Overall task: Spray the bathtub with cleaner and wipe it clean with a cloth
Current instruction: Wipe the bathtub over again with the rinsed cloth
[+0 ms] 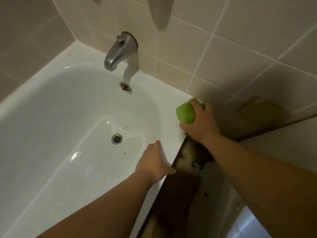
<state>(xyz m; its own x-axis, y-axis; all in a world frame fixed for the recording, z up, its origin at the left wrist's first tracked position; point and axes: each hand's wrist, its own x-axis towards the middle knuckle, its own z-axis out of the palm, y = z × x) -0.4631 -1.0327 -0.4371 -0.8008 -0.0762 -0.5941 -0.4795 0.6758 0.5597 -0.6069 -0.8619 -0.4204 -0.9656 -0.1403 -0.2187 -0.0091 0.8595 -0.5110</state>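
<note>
A white bathtub [56,107] fills the left and middle of the view, its inner floor wet and shiny. My right hand [200,124] grips a bunched green cloth [186,112] and presses it on the tub's near rim by the tiled corner. My left hand [154,162] rests on the same rim closer to me, its thumb over the outer edge and its fingers lying along the inner side. No spray bottle is in view.
A metal spout [118,50] sticks out of the tiled end wall above the overflow plate [126,87]. The tub drain [117,139] sits in the floor. Outside the rim lies a dark floor with a floor drain [195,164]. Beige tiled walls [240,48] close the corner.
</note>
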